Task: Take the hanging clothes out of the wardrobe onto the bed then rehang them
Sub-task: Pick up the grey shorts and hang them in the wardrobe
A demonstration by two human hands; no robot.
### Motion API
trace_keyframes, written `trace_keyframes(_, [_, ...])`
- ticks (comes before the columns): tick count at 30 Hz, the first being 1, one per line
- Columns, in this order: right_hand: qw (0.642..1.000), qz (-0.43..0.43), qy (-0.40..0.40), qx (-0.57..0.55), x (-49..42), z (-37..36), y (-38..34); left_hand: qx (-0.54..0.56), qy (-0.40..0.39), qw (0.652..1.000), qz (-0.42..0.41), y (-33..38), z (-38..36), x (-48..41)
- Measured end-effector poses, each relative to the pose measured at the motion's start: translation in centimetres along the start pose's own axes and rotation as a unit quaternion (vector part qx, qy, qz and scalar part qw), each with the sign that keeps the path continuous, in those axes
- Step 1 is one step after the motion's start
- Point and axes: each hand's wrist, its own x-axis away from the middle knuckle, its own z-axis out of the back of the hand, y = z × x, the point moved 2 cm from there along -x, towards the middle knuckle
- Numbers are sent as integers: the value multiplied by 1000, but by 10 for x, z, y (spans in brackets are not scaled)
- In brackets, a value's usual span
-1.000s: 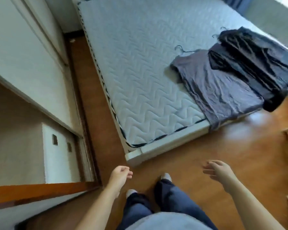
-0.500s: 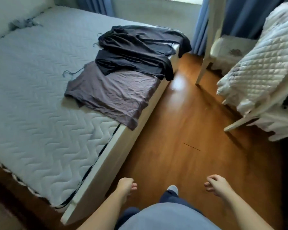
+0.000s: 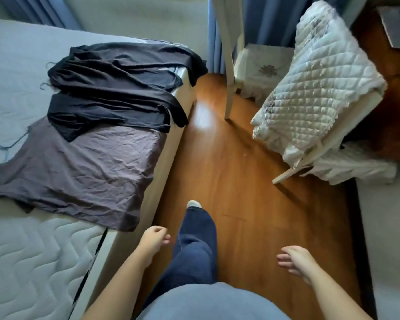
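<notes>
The crumpled grey-brown shirt (image 3: 79,172) and heaped black garments (image 3: 116,88) are lying on the pale quilted bed (image 3: 21,262); left hand (image 3: 154,239) and right hand (image 3: 296,259) are hanging empty, fingers released (rehanging is probably next, needing the shirt's thin hanger (image 3: 8,147)).

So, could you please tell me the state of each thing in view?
grey shirt: flat on the bed, on its hanger, hem over the edge.
black clothes: piled, overlapping the grey shirt.
left hand: empty, fingers loosely curled.
right hand: empty, fingers relaxed.
quilted cover: draped over a chair.
</notes>
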Motion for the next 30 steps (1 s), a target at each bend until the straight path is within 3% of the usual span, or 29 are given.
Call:
trace_keyframes(6, [995,69,-15,65,-51,-18,-184,163,23,979,121,87,42,-87])
trace_keyframes(13, [979,167,-57,99,-87,-52,-388,140,39,987,66,247,62,-170])
trace_keyframes(19, [983,153,-94,41,-136,-54,-487,137,19,989,51,345,37,-209])
trace_keyframes(24, [987,139,-70,34,-207,-39,-586,219,69,967,110,418,30,-257])
trace_keyframes(30, [961,176,-133,170,-244,-54,-723,264,165,947,81,502,50,-297])
